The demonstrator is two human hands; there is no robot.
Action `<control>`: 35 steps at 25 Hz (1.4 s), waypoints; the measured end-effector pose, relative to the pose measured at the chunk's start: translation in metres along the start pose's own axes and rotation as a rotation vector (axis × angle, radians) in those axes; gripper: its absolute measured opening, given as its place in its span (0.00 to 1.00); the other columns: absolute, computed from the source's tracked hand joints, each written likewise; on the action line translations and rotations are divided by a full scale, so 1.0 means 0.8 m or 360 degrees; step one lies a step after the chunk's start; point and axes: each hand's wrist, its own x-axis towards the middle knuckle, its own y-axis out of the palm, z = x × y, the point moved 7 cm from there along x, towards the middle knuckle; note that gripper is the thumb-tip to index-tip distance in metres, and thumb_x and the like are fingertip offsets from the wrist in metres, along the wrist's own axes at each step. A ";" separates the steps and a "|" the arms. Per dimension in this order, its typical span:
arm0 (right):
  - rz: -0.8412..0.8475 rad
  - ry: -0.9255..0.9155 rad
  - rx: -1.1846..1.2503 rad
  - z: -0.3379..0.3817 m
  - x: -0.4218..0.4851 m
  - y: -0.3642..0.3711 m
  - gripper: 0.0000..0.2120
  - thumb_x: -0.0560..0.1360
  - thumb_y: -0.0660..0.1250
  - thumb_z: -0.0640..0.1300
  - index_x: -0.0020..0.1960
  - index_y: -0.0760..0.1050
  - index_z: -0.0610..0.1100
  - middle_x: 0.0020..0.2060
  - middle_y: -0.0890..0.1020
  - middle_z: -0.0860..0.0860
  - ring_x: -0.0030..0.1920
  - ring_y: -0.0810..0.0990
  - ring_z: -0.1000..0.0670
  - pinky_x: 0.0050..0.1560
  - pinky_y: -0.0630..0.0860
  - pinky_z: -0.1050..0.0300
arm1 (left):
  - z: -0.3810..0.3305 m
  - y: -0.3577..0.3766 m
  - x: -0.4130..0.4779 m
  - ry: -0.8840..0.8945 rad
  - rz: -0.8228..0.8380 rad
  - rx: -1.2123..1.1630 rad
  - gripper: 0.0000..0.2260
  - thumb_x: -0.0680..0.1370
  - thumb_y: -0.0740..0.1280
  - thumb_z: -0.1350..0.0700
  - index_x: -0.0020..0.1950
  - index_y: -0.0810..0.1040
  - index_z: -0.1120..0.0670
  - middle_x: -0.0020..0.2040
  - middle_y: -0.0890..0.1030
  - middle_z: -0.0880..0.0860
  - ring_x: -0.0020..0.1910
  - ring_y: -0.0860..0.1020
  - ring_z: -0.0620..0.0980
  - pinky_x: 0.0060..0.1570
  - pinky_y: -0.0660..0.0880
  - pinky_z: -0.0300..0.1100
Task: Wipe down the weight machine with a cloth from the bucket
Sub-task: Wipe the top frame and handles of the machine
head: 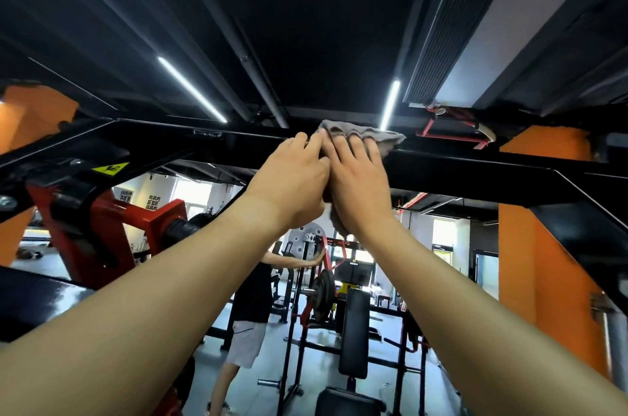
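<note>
Your left grip (292,177) is reaching up to the black steel overhead crossbar (244,147) of the weight machine, its fingers curling onto the left edge of the crumpled grey-brown cloth (370,136) and pinching it. The cloth is lying draped over the bar. Touching the left one, your right grip (360,187) is pressing the cloth against the bar with straight fingers.

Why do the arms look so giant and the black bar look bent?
Head view: the wide-angle lens stretches the edges, so the forearms balloon and the black crossbar bows; the ceiling strip lights glare white; the far windows wash out.
</note>
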 end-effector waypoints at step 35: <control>0.0402 0.0514 -0.0063 -0.168 -0.004 -0.024 0.35 0.83 0.38 0.63 0.59 0.80 0.47 0.52 0.84 0.45 0.52 0.79 0.39 0.54 0.69 0.43 | -0.046 -0.001 0.046 -0.0275 -0.0376 -0.0598 0.17 0.72 0.64 0.58 0.59 0.74 0.59 0.57 0.74 0.58 0.56 0.73 0.59 0.56 0.73 0.51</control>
